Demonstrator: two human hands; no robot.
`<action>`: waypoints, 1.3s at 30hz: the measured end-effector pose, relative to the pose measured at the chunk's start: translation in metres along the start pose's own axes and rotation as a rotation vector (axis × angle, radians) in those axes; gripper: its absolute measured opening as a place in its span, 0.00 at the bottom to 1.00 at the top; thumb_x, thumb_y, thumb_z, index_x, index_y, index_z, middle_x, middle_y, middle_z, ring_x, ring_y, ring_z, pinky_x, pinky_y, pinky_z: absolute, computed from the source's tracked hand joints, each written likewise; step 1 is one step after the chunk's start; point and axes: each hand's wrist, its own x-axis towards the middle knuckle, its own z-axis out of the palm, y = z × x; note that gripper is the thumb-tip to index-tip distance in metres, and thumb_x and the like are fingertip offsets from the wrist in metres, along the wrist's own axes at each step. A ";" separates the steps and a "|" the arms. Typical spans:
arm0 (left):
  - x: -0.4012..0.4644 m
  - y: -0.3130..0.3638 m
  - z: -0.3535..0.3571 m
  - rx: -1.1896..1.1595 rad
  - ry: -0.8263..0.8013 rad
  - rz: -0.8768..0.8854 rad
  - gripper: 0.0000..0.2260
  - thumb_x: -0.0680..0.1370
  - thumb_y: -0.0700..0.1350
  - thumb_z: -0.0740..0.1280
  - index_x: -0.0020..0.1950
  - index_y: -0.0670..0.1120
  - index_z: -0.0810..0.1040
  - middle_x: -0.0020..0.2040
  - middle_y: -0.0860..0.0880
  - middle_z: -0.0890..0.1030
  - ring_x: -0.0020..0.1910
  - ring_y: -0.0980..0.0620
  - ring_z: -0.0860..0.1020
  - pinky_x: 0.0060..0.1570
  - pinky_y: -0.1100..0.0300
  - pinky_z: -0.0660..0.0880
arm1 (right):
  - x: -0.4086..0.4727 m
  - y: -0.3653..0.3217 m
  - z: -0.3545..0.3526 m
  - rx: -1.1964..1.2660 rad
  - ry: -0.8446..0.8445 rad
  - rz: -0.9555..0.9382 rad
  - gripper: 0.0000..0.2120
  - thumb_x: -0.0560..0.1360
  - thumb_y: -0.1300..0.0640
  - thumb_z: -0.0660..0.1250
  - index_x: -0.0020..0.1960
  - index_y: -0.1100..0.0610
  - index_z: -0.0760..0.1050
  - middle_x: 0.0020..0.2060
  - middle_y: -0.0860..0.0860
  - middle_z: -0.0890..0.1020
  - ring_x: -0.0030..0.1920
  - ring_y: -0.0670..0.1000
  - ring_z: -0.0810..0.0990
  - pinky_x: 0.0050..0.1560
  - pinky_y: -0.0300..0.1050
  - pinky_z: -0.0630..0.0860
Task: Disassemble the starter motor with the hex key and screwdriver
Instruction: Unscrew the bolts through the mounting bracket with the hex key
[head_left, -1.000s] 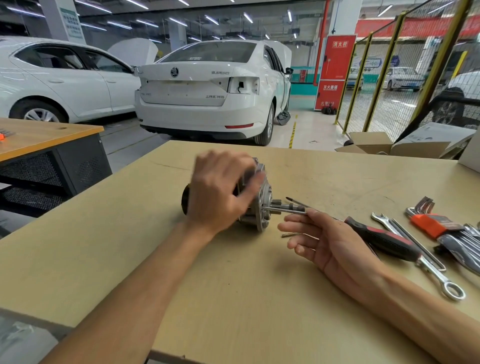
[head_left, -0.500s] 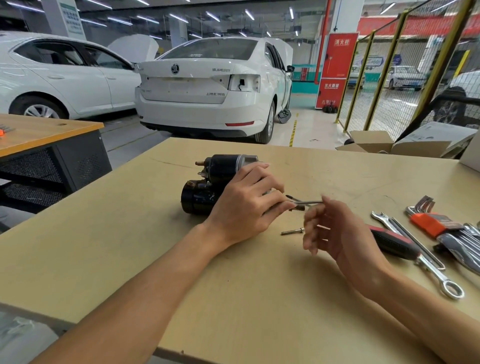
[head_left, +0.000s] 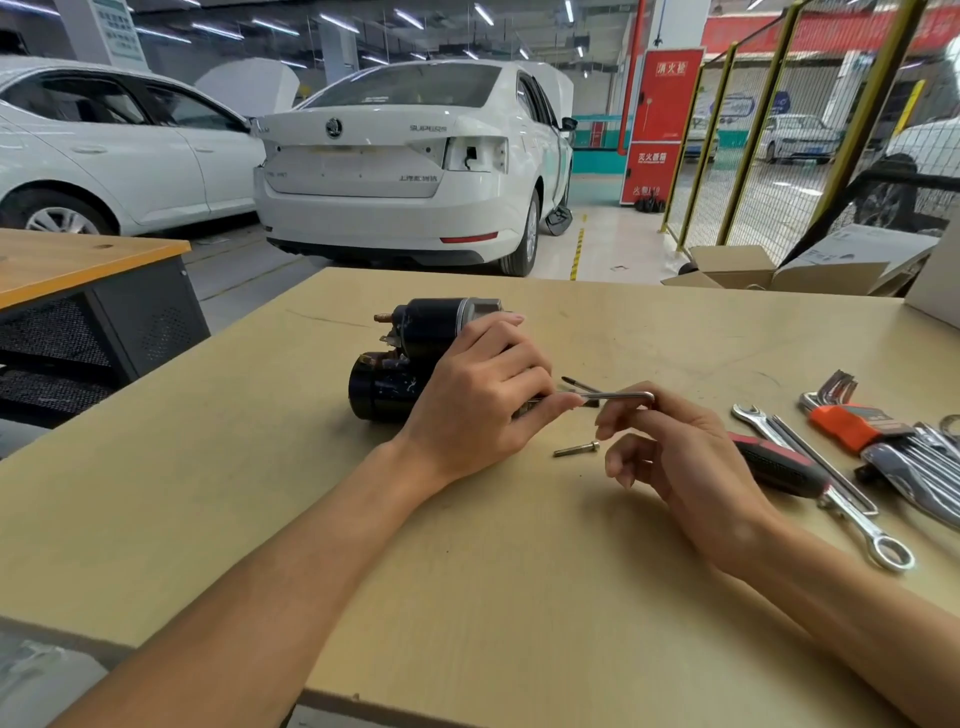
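The black starter motor (head_left: 402, 364) lies on its side on the wooden table (head_left: 519, 571). My left hand (head_left: 483, 400) grips its right end and hides that end; its fingertips touch the shaft of the silver hex key (head_left: 618, 397). The key sticks out level to the right. My right hand (head_left: 670, 447) holds the key at its bend with curled fingers. A loose bolt (head_left: 576, 448) lies on the table below the key. The screwdriver (head_left: 779, 467), with a black and red handle, lies behind my right hand, its tip near the key.
Combination wrenches (head_left: 841, 514) and an orange-holdered hex key set (head_left: 852, 423) lie at the table's right edge. Cardboard boxes (head_left: 737, 270) sit at the far right corner. A second bench (head_left: 78, 260) stands left, white cars beyond.
My left hand slid from the top of the motor to its right end, uncovering the black body. My right hand lifted off the table and closed on the hex key's bend.
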 end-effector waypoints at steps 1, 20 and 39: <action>0.000 0.000 0.000 0.001 -0.005 -0.004 0.14 0.77 0.50 0.72 0.37 0.42 0.84 0.38 0.49 0.83 0.42 0.45 0.81 0.64 0.50 0.73 | 0.000 0.000 0.000 -0.001 0.001 0.001 0.17 0.80 0.70 0.55 0.40 0.61 0.78 0.35 0.53 0.79 0.28 0.50 0.76 0.28 0.38 0.71; 0.001 -0.002 0.006 -0.039 -0.007 -0.037 0.16 0.76 0.52 0.72 0.36 0.40 0.84 0.37 0.47 0.83 0.42 0.43 0.80 0.62 0.48 0.73 | 0.002 -0.016 -0.004 0.480 -0.157 0.378 0.20 0.78 0.51 0.58 0.28 0.54 0.66 0.22 0.46 0.57 0.20 0.45 0.57 0.18 0.36 0.54; 0.000 -0.004 0.005 -0.073 -0.030 -0.043 0.15 0.76 0.52 0.73 0.38 0.41 0.85 0.37 0.47 0.83 0.42 0.44 0.80 0.64 0.49 0.71 | 0.003 -0.006 -0.006 -0.176 -0.129 -0.137 0.20 0.75 0.44 0.55 0.36 0.57 0.73 0.25 0.53 0.71 0.25 0.53 0.71 0.23 0.43 0.65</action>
